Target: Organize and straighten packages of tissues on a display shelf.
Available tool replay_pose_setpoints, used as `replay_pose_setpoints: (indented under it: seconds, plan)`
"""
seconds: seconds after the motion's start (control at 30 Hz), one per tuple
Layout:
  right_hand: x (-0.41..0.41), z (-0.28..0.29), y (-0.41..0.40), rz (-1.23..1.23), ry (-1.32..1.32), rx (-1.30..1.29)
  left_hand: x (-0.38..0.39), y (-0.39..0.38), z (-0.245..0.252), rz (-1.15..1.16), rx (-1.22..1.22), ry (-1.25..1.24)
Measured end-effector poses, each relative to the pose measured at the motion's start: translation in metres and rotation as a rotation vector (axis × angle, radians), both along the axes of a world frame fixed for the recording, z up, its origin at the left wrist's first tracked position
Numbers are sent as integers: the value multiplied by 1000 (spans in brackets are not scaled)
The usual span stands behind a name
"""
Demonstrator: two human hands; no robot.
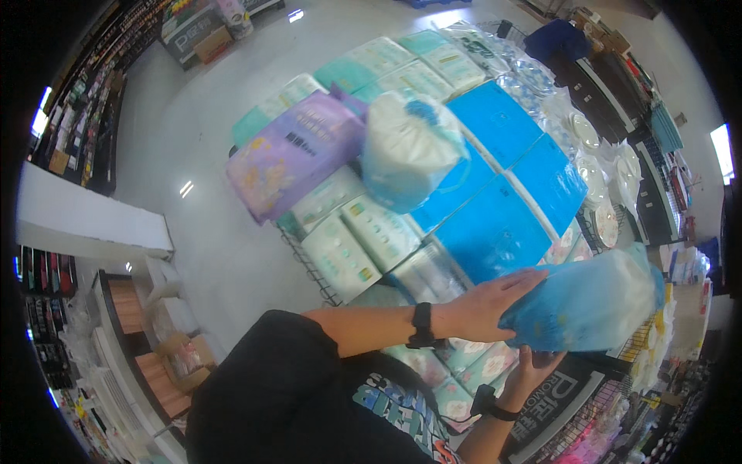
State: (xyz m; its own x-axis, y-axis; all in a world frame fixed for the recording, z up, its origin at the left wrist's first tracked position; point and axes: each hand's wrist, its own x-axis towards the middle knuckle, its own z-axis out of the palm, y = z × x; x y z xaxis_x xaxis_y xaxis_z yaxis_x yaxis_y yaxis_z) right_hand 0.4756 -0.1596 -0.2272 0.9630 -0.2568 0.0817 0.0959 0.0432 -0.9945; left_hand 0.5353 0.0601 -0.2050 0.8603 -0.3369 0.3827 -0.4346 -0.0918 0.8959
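A soft plastic pack (591,301), blue at its near end and whitish at the far end, is held between my two hands at the right. My left hand (487,307) lies along its near end and upper side. My right hand (536,368) supports it from below, its fingers partly hidden by the pack. Left of it, a white-and-blue drawstring pack (411,153) stands upright on blue boxes (493,226). Beside that leans a purple pack (295,151) with a flower print, lying over green-and-white tissue packs (379,229).
The goods sit on a wire-edged display (307,261). Plastic-wrapped plates (585,130) line its far right side. A white pillar (93,214) juts in at left, near a shelf unit (142,348) with an open carton (188,362). A promotion sign (550,406) stands at lower right.
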Motion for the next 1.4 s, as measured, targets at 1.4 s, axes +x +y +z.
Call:
replay_pose_setpoints:
  seconds: [1.4]
  plan:
    - [-154, -50, -49, 127, 162, -1132, -150, 54, -76, -220, 473, -155]
